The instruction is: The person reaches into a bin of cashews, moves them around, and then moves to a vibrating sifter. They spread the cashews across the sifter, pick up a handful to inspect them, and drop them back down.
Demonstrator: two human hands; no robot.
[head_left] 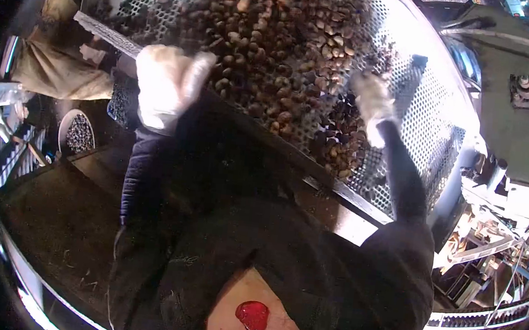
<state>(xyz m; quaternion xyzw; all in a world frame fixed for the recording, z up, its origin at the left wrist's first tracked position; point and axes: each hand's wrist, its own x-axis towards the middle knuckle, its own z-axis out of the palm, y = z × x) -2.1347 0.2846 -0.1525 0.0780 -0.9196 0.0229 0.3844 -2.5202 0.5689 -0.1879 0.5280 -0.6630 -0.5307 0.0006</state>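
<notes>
Many brown, rounded pieces like nuts (251, 43) are spread over a perforated metal tray (429, 111) in front of me. My left hand (167, 85), in a white glove, is at the tray's near left rim; its thumb stands apart from the fingers, and nothing shows in it. In a pale glove, my right hand (372, 102) is over the right part of the tray beside the pieces. Its fingers are smeared by motion, so I cannot make out whether they hold anything.
A round container (92, 132) of small pieces stands at the left, below a tan cloth sack (63, 72). At the right are a green machine surface (509, 74) and metal frames. A brown board (61, 222) lies at the lower left.
</notes>
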